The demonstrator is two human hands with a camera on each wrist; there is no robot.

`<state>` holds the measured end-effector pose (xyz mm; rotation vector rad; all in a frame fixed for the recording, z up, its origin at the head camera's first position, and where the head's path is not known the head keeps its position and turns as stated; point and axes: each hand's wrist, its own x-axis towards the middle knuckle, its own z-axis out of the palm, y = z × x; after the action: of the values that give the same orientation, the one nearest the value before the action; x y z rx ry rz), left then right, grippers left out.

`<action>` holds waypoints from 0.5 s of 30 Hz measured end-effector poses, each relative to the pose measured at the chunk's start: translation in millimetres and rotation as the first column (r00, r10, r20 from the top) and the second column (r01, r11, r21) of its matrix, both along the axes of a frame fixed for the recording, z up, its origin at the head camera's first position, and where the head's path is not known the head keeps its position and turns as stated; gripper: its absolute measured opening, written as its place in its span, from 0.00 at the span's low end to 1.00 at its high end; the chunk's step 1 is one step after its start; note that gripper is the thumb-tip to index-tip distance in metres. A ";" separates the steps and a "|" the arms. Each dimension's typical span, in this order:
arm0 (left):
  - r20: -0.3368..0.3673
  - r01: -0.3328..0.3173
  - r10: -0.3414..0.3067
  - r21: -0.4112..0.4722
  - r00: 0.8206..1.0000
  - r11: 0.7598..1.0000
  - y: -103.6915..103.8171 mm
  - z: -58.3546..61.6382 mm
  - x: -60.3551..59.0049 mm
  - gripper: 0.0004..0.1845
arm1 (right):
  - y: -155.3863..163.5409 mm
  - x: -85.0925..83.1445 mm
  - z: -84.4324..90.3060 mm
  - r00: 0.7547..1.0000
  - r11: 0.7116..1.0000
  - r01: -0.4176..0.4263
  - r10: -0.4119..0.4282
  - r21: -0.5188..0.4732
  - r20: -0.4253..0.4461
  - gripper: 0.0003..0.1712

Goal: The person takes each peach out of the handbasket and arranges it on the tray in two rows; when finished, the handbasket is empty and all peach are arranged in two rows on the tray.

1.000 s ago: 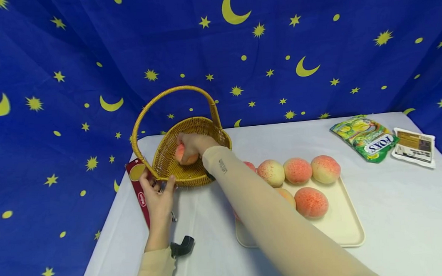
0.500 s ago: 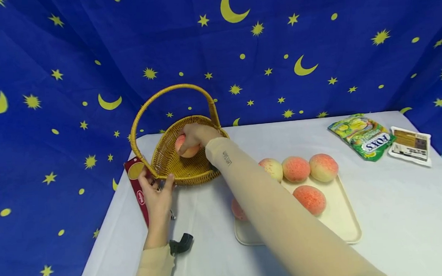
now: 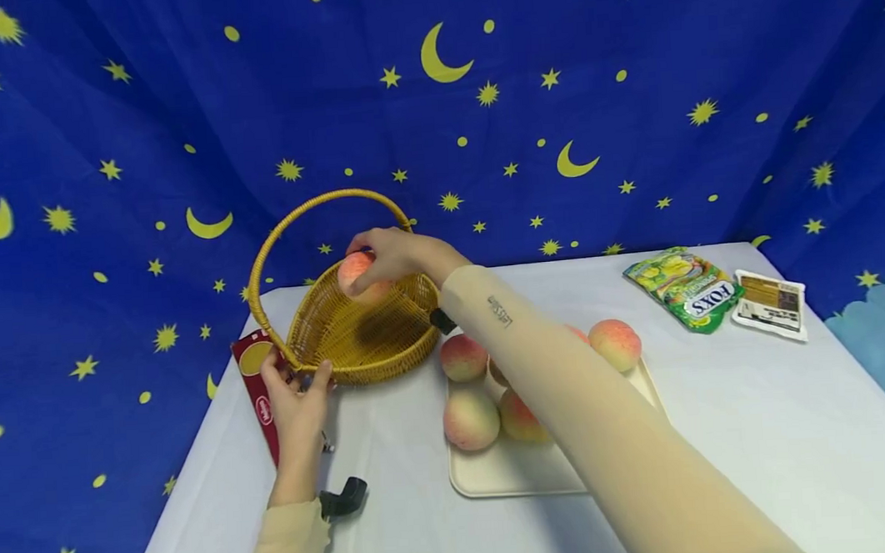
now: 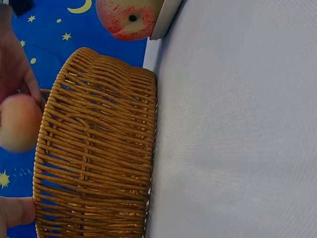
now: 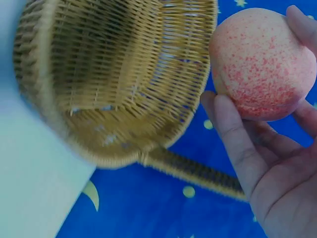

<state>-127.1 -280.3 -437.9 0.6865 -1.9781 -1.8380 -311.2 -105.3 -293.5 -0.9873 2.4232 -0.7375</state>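
Observation:
My right hand (image 3: 400,254) holds a pink-and-cream peach (image 3: 358,274) above the wicker basket (image 3: 376,373). In the right wrist view, the fingers and thumb curl round the peach (image 5: 265,67), beside the basket's rim; bare woven wicker (image 5: 94,64) shows inside the basket. My left hand (image 3: 297,409) grips the basket's near-left rim, thumb on the near side. The basket stands upright on the white table, its arched handle (image 3: 318,201) raised. In the left wrist view, the peach (image 4: 20,124) hangs beyond the rim, apart from the weave.
A cream tray (image 3: 517,480) of several peaches (image 3: 471,419) lies right of the basket, partly hidden by my right sleeve. A red box (image 3: 261,403) lies by the left hand. A green FOX'S bag (image 3: 687,289) and a flat packet (image 3: 770,305) lie at far right.
My right hand has raised the peach from inside the basket to above its rim. The left hand keeps its grip on the rim. The head view has shifted slightly.

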 end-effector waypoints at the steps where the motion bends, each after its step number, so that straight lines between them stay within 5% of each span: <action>1: 0.005 -0.002 0.002 0.002 1.000 1.000 0.2 0.0 0.0 0.46 | 5.7 0.0 0.9 1.000 1.000 -0.009 0.009 -0.020 -0.006 0.39; 15: 0.021 -0.002 0.002 0.020 1.000 1.000 3.7 2.7 1.4 0.46 | 106.0 23.6 25.8 0.997 0.975 -0.046 0.031 -0.220 -0.070 0.37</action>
<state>-125.7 -276.7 -435.2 0.7167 -1.9740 -1.8593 -287.7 0.7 -267.7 -1.1563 2.4082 -0.9924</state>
